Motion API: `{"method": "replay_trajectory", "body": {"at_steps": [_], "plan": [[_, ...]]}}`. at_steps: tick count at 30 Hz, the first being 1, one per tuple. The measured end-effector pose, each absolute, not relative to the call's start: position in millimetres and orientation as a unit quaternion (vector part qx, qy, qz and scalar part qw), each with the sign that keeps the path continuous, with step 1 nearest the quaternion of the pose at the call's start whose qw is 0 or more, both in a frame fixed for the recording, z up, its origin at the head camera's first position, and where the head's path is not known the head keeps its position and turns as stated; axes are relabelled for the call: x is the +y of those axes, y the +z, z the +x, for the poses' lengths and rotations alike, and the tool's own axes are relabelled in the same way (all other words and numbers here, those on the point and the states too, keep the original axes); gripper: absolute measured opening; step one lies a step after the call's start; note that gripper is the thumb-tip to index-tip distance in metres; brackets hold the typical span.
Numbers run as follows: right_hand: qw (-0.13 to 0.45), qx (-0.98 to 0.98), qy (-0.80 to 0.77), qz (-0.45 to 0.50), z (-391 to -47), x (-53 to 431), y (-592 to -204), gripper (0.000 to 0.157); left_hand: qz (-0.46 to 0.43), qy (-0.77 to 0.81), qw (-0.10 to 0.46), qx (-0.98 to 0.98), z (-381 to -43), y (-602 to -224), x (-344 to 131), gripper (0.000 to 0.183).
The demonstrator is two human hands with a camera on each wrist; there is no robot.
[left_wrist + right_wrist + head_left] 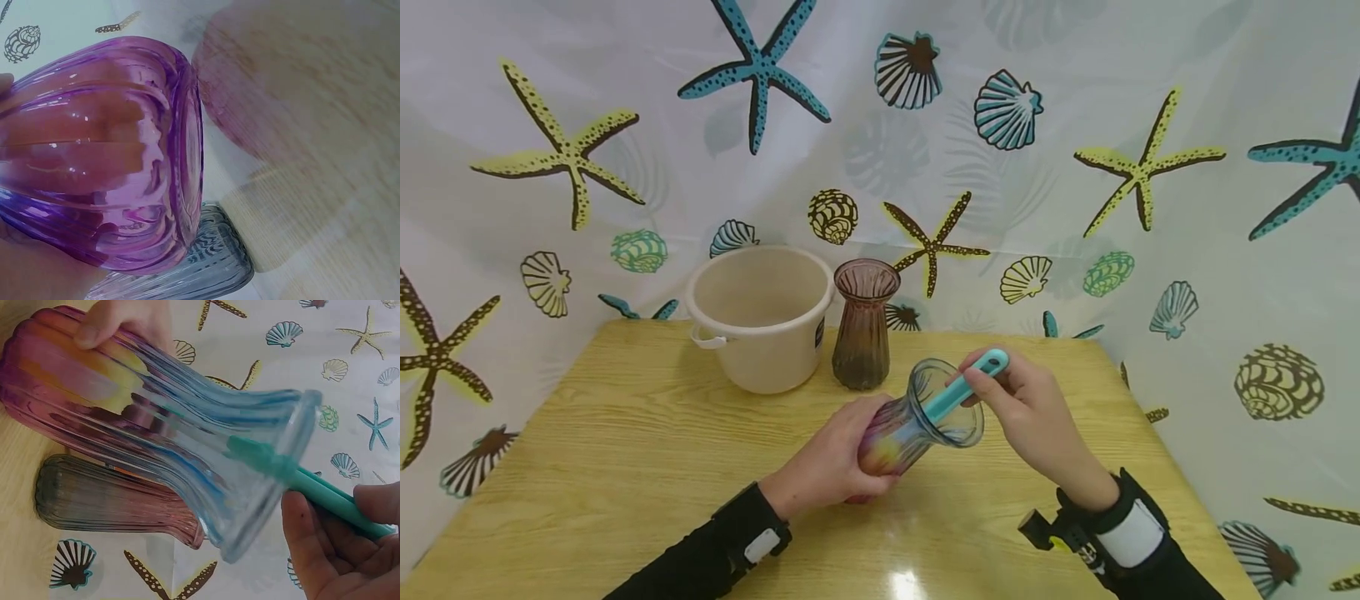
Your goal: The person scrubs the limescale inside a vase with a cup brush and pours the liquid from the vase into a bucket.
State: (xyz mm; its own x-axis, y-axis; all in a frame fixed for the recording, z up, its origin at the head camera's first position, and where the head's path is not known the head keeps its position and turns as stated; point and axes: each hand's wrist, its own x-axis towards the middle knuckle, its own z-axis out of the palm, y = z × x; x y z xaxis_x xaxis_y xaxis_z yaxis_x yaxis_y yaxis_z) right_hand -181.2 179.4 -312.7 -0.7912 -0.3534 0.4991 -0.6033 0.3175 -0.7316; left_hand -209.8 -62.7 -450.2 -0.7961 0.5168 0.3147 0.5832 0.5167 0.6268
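Observation:
My left hand grips the body of a ribbed glass vase, which is tilted with its flared mouth toward the right. The glass runs from purple-pink at the base through yellow to clear blue at the rim. With thumb and fingers, my right hand pinches a long teal handle that has a hole at its end. That handle reaches through the mouth into the vase, and in the right wrist view its teal part continues behind the glass. Its working end is blurred by the glass.
Behind the hands, a cream bucket with a side handle stands at the back of the wooden table. Right beside it is a second ribbed vase, brownish pink, upright. A shell-and-starfish cloth hangs behind the table.

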Motion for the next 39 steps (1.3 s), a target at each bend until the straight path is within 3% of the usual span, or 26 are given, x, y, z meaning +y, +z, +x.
{"method": "replay_trajectory", "body": {"at_steps": [13, 19, 29, 33, 39], "plan": [[0.195, -0.759, 0.573, 0.238, -187, 209, -293, 0.019, -0.308, -0.385, 0.03, -0.869, -207, -450, -65, 0.089], [0.187, -0.752, 0.583, 0.246, -187, 208, -299, 0.017, -0.313, -0.391, 0.033, -0.865, -207, -450, -65, 0.09], [0.111, -0.794, 0.508, 0.315, -175, 175, -307, 0.013, -0.315, -0.399, 0.024, -0.861, -208, -448, -66, 0.088], [0.11, -0.809, 0.465, 0.344, -168, 163, -304, 0.013, -0.312, -0.402, 0.024, -0.86, -207, -448, -66, 0.088], [0.152, -0.817, 0.429, 0.354, -173, 168, -307, 0.014, -0.313, -0.392, 0.033, -0.864, -207, -447, -63, 0.087]]}}
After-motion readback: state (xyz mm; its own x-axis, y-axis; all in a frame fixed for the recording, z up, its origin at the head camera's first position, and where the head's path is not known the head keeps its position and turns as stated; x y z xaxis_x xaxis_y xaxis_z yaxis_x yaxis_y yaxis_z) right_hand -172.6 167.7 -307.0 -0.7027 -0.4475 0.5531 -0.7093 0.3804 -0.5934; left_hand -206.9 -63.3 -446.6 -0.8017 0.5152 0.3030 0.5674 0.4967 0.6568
